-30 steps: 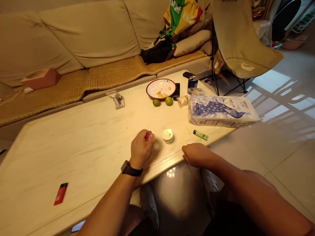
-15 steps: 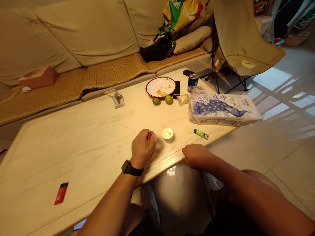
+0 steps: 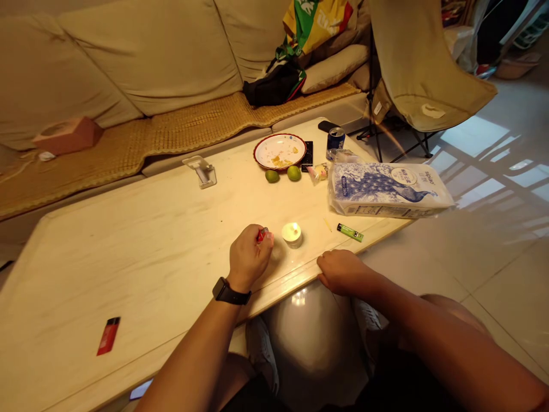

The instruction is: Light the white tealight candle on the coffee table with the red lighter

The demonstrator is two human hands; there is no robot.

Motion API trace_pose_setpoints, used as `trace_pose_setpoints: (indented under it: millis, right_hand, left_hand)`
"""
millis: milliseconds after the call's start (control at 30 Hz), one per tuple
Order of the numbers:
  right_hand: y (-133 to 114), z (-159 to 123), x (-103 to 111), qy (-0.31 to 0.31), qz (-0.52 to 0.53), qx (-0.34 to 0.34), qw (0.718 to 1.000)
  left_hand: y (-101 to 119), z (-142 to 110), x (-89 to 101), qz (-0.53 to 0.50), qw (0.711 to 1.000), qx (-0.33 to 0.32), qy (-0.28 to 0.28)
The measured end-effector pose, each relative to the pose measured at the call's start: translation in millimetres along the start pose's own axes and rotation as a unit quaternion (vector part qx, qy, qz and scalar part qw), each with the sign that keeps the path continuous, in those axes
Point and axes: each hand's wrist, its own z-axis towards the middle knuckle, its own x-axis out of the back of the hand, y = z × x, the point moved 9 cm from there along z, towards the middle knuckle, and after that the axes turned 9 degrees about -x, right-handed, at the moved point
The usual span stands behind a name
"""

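My left hand (image 3: 249, 254), with a black watch (image 3: 230, 292) on its wrist, is closed around a red lighter (image 3: 261, 234); its metal top shows by the thumb. Just right of that hand stands a white tealight candle (image 3: 292, 235) with a small flame. My right hand (image 3: 343, 270) is closed at the near table edge, its fingers curled over the top and its thumb lower down. Beyond it lie a green lighter (image 3: 350, 232) and a thin yellowish stick (image 3: 327, 225). Another red lighter (image 3: 108, 336) lies at the table's left end.
The pale table (image 3: 150, 246) also bears a red-rimmed plate (image 3: 274, 143) with scraps, two green limes (image 3: 294, 173), a blue can (image 3: 335, 142), a big tissue pack (image 3: 390, 189) overhanging the right edge, and a white holder (image 3: 201, 171). A sofa (image 3: 141, 51) and folding chair (image 3: 429, 74) stand behind.
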Motion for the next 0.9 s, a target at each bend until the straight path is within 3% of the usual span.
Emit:
trace_pose_setpoints:
  millis: [900]
  right_hand:
    - [-1.8, 2.1, -0.9, 0.001, 0.007, -0.005, 1.000]
  left_hand:
    - [1.9, 0.6, -1.9, 0.015, 1.000, -0.012, -0.007]
